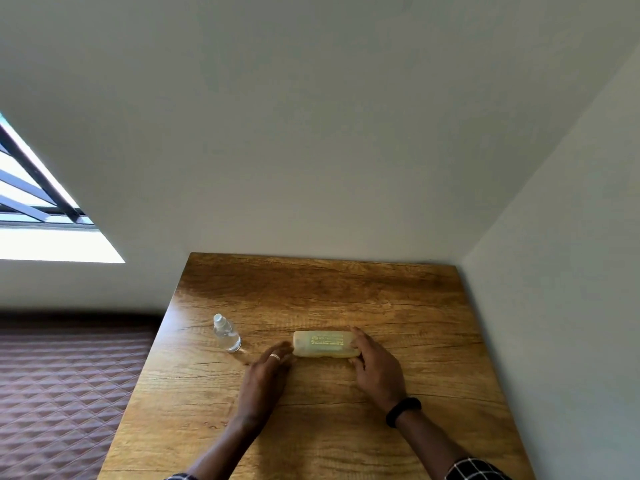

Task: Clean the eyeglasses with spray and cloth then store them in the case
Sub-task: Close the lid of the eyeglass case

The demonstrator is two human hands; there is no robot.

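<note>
Found shut, flat on worktop (311, 289) centre: case (323, 344). Touched at left end by left hand (266, 372), fingers straight; gripped at right end by right hand (377, 368). Spray bottle (227, 334) standing near, leftward.

Open worktop (311, 289) stretches behind the case (323, 344) to the back wall (311, 168), room to pass there. Left of the case, the upright bottle (227, 334) stands near; the side wall (554, 271) hems the worktop's right edge.

Pale yellow case (325, 344) with gold print, clear bottle (227, 333), brown wood-grain table (311, 292) — maroon quilted bedspread (62, 382).
</note>
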